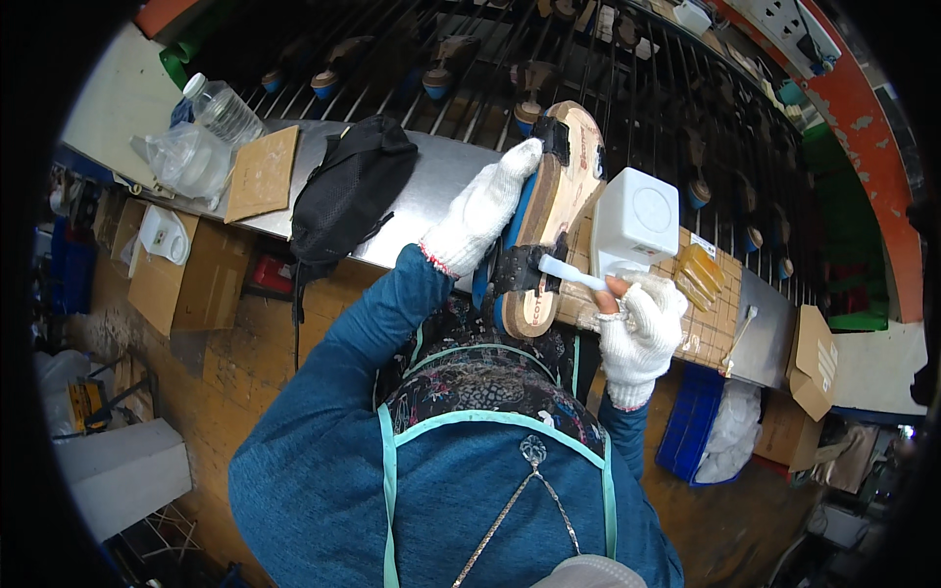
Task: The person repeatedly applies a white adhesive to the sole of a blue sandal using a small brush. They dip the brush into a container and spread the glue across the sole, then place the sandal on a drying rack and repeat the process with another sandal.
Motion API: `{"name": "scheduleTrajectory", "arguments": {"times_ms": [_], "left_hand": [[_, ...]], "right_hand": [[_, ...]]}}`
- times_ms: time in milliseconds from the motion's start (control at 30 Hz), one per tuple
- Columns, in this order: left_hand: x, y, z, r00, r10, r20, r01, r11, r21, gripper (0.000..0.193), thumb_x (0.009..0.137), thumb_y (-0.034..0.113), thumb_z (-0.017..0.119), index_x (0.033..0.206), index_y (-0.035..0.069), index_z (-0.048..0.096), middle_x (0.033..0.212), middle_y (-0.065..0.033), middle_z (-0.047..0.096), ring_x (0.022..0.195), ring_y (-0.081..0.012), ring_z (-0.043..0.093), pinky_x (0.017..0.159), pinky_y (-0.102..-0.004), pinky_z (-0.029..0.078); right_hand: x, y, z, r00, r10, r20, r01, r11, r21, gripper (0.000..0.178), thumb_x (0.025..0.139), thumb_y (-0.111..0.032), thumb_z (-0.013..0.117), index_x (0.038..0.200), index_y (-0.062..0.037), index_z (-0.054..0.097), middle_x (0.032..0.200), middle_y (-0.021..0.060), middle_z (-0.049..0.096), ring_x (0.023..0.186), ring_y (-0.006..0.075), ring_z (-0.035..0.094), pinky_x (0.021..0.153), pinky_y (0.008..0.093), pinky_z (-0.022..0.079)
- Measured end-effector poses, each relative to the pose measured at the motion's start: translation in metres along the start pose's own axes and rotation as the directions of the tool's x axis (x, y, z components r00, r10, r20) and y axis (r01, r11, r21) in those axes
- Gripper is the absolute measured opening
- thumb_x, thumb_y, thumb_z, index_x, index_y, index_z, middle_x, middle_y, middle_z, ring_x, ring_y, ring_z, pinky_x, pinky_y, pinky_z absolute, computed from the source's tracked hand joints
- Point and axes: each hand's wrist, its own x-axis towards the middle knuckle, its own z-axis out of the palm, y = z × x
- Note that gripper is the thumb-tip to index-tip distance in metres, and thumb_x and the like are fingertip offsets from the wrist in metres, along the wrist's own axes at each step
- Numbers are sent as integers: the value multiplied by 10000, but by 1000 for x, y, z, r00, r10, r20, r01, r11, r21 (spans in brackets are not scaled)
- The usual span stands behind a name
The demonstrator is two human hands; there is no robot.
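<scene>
Far left, clear bottle (pixel 227 110) and plastic bag (pixel 186 162) on the bench, then a cardboard square (pixel 262 174) and a black bag (pixel 355 186). Behind, similar pieces (pixel 438 80) with blue undersides sit on a rack. Left hand (pixel 480 216), white glove, grips the side of the sandal piece (pixel 571 186); some fingers hidden. Piece is up off the bench, in front of the person's lap, tan face up, blue form (pixel 526 211) showing along its left edge. Black straps (pixel 515 272) already lie across it, so strap placing looks done. Work at the lower strap seems under way, not finished; how much is left, can't tell. White tool (pixel 578 274) has its tip at that strap, contact unclear. Right hand (pixel 639 333), gloved, thumb and finger bare-tipped, pinches the tool's handle. White container (pixel 635 218) stands just beyond, yellow slabs (pixel 698 276) right of it, blue crate (pixel 689 416) lower right.
</scene>
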Motion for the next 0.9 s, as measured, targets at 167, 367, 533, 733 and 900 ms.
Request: {"name": "scheduleTrajectory", "arguments": {"times_ms": [167,367,533,733,900], "left_hand": [[4,2,-5,1000,-28,-12,28,1000,11,844,953,718,440,1327,-23,591,1166,-134,679,1037,-158,623,954,-288,467],[1,6,-1,999,40,5,-40,999,-31,828,957,720,439,1320,-6,598,1140,-120,683,1014,-148,624,944,-286,474],[-5,6,8,999,35,-2,-35,996,-78,800,967,703,442,1337,6,575,1137,-103,678,1006,-135,630,921,-278,496],[-7,9,-21,987,47,-153,-71,986,-152,741,953,683,488,1380,78,526,1234,-106,667,1074,-193,671,918,-333,554],[-12,-1,-44,973,81,-217,-93,995,-43,718,958,681,479,1390,111,535,1285,-86,643,1122,-182,639,960,-343,523]], "right_hand": [[-10,-2,-2,1000,-16,22,16,1000,13,241,663,-60,857,883,-74,759,889,65,700,900,261,593,836,373,430],[4,5,-5,991,-133,-21,135,974,181,244,674,-65,841,905,-69,763,881,71,696,886,240,611,801,357,439],[32,14,11,983,59,-171,-68,997,-43,157,760,-103,830,890,-53,759,906,77,671,818,224,577,764,340,446],[-9,-11,7,984,104,144,-119,988,100,165,747,-120,835,883,-58,764,826,69,643,802,225,579,753,341,439],[-24,-24,4,969,143,204,-173,975,141,196,743,-155,842,895,-60,765,812,54,639,788,216,570,741,343,420]]}}
